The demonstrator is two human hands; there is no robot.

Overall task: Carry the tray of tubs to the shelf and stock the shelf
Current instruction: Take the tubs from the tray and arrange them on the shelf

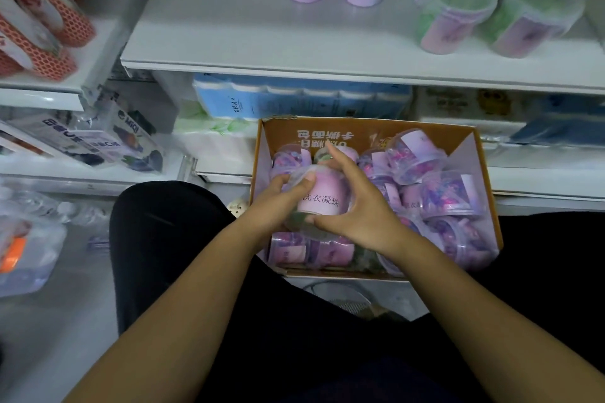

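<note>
The left hand [278, 199] and right hand [360, 216] both curl around one pink tub [322, 198], just over the tray [366, 131] of tubs. Stocking has begun. Next it likely needs lifting up onto the shelf [229, 26], standing upright.

Hands: the left hand [278, 195] and the right hand [358, 209] are bare. The left thumbnail is short and plain.

Forearms: the left forearm [196, 291] and the right forearm [458, 291] are uncovered along their whole visible length, from the wrist onward.

Legs: the left trouser leg [163, 239] and the right trouser leg [556, 255] are plain black matte fabric, with faint creases at the left knee.

Lower centre: a dark garment area [360, 379] has a slight blue tint. Whether it is trousers or a top cannot be told.
</note>
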